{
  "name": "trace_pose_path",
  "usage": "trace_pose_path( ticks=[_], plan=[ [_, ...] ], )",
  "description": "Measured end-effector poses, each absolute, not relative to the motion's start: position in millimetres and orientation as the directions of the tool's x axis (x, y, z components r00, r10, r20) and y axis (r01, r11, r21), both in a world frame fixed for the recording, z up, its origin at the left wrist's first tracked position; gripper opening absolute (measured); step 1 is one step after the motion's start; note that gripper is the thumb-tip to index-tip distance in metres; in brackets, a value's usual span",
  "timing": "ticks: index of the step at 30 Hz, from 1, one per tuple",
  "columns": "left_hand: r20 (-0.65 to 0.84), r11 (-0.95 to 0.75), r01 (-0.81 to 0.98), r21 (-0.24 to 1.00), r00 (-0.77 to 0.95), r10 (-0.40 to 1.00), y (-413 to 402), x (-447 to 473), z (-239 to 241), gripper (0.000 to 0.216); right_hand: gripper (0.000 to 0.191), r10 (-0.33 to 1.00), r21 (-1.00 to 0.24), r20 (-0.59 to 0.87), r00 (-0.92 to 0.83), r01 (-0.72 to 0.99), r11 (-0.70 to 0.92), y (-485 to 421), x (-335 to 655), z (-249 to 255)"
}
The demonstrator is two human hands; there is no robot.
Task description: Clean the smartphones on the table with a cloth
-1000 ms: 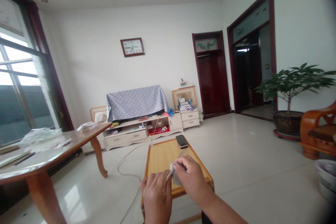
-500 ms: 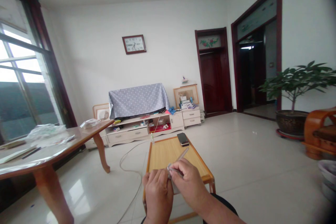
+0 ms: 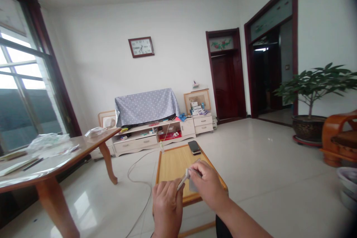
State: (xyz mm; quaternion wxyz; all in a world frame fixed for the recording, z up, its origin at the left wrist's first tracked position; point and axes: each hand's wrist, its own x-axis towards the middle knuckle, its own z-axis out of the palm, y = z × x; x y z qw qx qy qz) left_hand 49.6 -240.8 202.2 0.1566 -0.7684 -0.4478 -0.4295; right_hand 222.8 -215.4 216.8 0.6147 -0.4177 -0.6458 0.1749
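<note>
My left hand point(image 3: 166, 204) grips the lower end of a thin silver pen-like stick point(image 3: 182, 183) above the near edge of a small wooden table point(image 3: 173, 165). My right hand point(image 3: 206, 186) pinches a small grey cloth point(image 3: 192, 184) around the stick's upper part. Both hands touch the stick and sit close together. A dark phone point(image 3: 194, 147) lies at the table's far right corner, and a small bottle point(image 3: 161, 146) stands at its far left corner.
A larger wooden table point(image 3: 55, 167) with plastic bags and papers stands at the left. A cable point(image 3: 136, 182) trails over the tiled floor. A TV stand with a covered screen point(image 3: 146, 107) is against the far wall. A potted plant point(image 3: 312, 122) and a wooden chair point(image 3: 338, 137) are at the right.
My right hand slid the grey cloth up and down along the stick, and the stick's tip is now covered. The view shifted slightly.
</note>
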Motion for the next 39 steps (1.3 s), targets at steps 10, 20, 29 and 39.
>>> trace_pose_path(
  ticks=[10, 20, 29, 39],
  plan=[
    [0.787, -0.583, 0.791, 0.187, 0.234, 0.570, -240, 54, 200, 0.015, 0.014, 0.716, -0.682, 0.695, 0.064, 0.374, 0.628, -222, 214, 209],
    [0.478, -0.426, 0.371, 0.825, -0.056, 0.877, -228, 60, 200, 0.035, 0.012, 0.548, -0.565, 0.815, 0.189, 0.474, 0.676, -209, 217, 195],
    [0.370, -0.354, 0.148, 0.924, -0.105, 0.923, -225, 54, 202, 0.041, 0.039, 0.435, -0.391, 0.898, 0.070, 0.580, 0.715, -212, 212, 188],
    [0.344, -0.335, 0.091, 0.938, -0.109, 0.933, -226, 54, 202, 0.046, 0.049, 0.432, -0.368, 0.901, 0.034, 0.587, 0.721, -206, 206, 189]
  ],
)
